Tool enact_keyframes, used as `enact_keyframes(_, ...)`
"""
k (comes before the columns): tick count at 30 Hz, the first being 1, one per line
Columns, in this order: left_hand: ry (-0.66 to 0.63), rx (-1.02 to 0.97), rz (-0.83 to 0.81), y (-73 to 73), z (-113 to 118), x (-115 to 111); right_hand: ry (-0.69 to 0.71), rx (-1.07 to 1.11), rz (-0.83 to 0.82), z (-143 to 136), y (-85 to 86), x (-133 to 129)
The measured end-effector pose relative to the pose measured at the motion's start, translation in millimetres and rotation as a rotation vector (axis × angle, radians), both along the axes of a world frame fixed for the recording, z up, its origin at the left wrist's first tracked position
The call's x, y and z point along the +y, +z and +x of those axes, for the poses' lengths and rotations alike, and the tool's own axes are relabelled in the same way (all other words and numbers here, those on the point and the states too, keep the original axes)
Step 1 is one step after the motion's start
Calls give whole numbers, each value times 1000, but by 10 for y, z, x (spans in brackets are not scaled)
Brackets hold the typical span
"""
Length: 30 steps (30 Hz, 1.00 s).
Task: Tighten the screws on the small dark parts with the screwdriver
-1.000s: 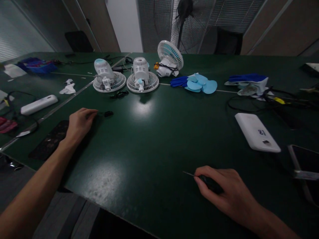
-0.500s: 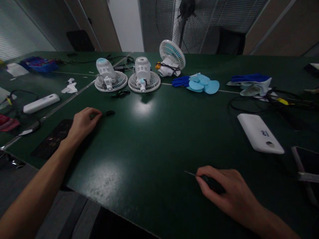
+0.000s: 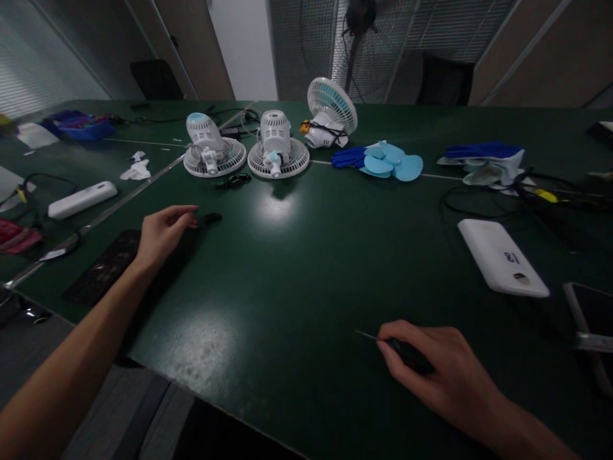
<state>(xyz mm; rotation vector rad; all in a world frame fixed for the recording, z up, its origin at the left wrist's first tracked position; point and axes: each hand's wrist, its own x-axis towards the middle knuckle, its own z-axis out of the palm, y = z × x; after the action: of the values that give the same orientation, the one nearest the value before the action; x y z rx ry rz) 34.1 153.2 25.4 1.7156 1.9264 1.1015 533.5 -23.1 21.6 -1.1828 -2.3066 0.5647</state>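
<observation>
My right hand [image 3: 431, 364] is closed around the dark handle of a screwdriver [image 3: 407, 354]. Its thin metal shaft points left, low over the green table. Farther off on the left, my left hand [image 3: 165, 233] has loosely bent fingers, with a gap between index finger and thumb. Just past its fingertips lies a small black-handled object [image 3: 211, 218]; whether they touch it I cannot tell. Beside the left wrist is a dark flat tray or mat [image 3: 105, 265] with small bits on it.
Two white fans [image 3: 215, 153] [image 3: 278, 153] lie face down at the back; a third fan [image 3: 330, 112] is tilted. Light-blue fan blades [image 3: 393, 161] rest by blue gloves [image 3: 348, 157]. At right are a white box [image 3: 502, 257], a phone-like device [image 3: 591, 316] and cables [image 3: 479, 207].
The fingers of my left hand have loosened and lifted slightly from their pinch beside the black-handled object. My right hand and the screwdriver have hardly moved.
</observation>
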Motion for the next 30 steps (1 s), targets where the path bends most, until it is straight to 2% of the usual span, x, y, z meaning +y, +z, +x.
enact_keyframes(9, 13, -179, -96, -50, -64, 25, 6, -8, 9, 8, -19, 8)
enact_keyframes(15, 58, -98, 2, -51, 15, -2, 16, -21, -10, 25, -36, -4)
enact_keyframes(20, 20, -85, 43, -94, 26, 19, 5, -17, -9, 15, -36, 3)
enact_keyframes(27, -119, 175, 113, -141, -13, 69, 9, 9, 3, -9, 27, 15)
enact_keyframes(30, -96, 178, 88, -145, -11, 84, 12, -1, 6, -4, 26, 10)
